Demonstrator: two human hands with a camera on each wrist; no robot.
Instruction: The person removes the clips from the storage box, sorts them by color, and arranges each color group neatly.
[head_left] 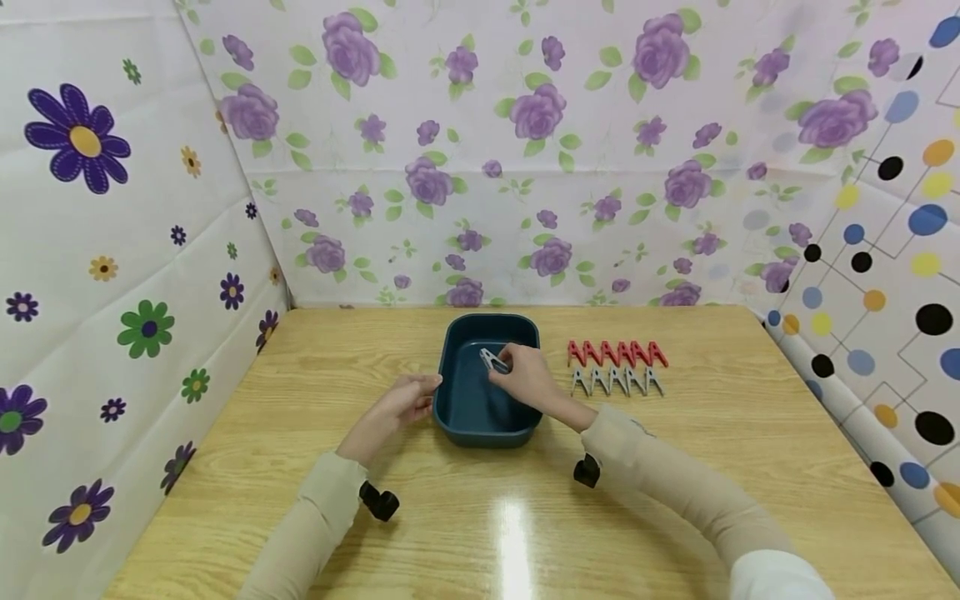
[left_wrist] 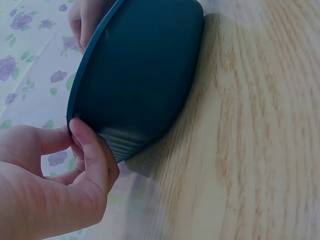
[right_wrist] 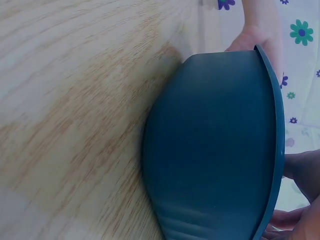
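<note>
A dark teal plastic basin [head_left: 491,438] stands on the table in the head view. My left hand [head_left: 405,400] pinches its left rim between thumb and fingers; the left wrist view shows this hand [left_wrist: 75,175] close up at the rim. Over the basin's inside, my right hand [head_left: 525,375] holds a grey clothespin [head_left: 491,360] between thumb and fingers, its legs pointing to the left. In the right wrist view the basin's outer wall [right_wrist: 215,140] hides the clothespin, and only part of the right hand [right_wrist: 305,175] shows beyond the rim.
Right of the basin lies a row of several red clothespins [head_left: 618,353], with several grey clothespins [head_left: 617,381] in a row just in front. The wooden table [head_left: 480,517] meets flower-patterned cloth [head_left: 420,275] at the back and more printed cloth at both sides.
</note>
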